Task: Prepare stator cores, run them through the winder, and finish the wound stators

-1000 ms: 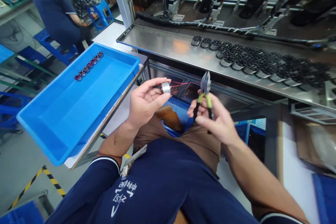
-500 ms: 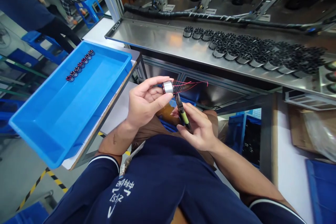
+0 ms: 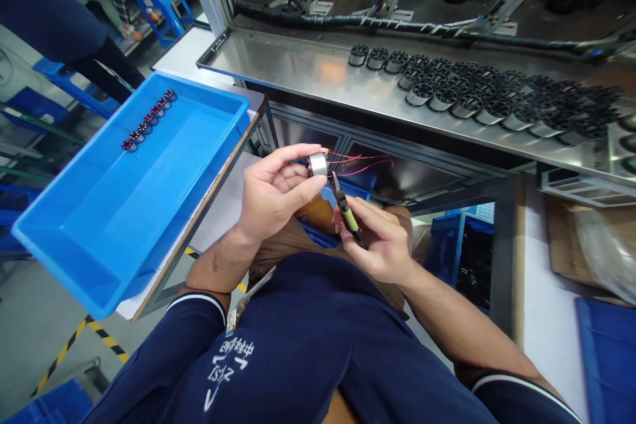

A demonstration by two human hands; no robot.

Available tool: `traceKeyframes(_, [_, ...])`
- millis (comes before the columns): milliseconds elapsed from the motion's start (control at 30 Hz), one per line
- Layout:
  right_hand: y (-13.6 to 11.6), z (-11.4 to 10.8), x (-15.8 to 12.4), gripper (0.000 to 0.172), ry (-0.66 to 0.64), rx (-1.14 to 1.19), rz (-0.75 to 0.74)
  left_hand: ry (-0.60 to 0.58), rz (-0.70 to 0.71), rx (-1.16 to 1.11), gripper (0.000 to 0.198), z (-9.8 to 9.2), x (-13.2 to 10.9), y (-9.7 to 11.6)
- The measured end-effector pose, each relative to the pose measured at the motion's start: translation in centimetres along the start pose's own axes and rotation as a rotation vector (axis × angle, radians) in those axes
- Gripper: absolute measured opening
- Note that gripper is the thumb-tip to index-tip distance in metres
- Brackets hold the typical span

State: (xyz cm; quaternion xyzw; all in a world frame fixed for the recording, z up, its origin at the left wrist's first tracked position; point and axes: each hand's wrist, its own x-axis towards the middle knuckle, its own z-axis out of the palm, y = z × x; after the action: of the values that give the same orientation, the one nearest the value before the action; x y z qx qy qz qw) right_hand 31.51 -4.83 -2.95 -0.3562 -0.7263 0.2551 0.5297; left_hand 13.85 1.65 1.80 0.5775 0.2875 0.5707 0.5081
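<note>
Between the thumb and fingers of my left hand is a motor stator, a short silver cylinder with dark red windings at its end. Thin red wires stick out from it to the right. My right hand is closed around wire cutters with yellow-green and black handles. The cutters' tips are at the stator's lower right edge, close to the wires; whether the jaws touch a wire I cannot tell.
A blue tray on the left carries a row of several wound stators. Many black-and-silver stators stand on the metal shelf ahead. A blue bin sits below right. Another person stands far left.
The cutters have shifted slightly left and up toward the stator, and my right fingers have closed more around the handles. The red wires' far ends have spread. My left hand stays nearly still.
</note>
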Motion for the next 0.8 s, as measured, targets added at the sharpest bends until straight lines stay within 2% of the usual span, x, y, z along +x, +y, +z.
traceKeyframes(167, [0.16,-0.06,-0.13,0.062,-0.004,-0.002,0.047,-0.011,0.006,0.002,0.032,-0.18,-0.16,-0.01])
traceKeyframes(300, [0.13,-0.19,-0.15,0.068,-0.034,-0.005,0.017,-0.002,0.036,-0.008,0.024,-0.21,-0.23,0.11])
traceKeyframes(533, [-0.21,-0.32,0.3,0.072,-0.053,-0.04,-0.021,0.031,0.141,0.116,0.015,0.05,-0.42,0.64])
traceKeyframes(667, [-0.3,-0.22,0.44,0.072,-0.04,-0.02,-0.027,0.009,0.18,0.132,0.017,0.01,-0.55,0.78])
traceKeyframes(800, [-0.13,-0.07,0.18,0.069,-0.005,-0.044,-0.033,0.0,0.159,0.141,0.016,-0.02,-0.67,0.88])
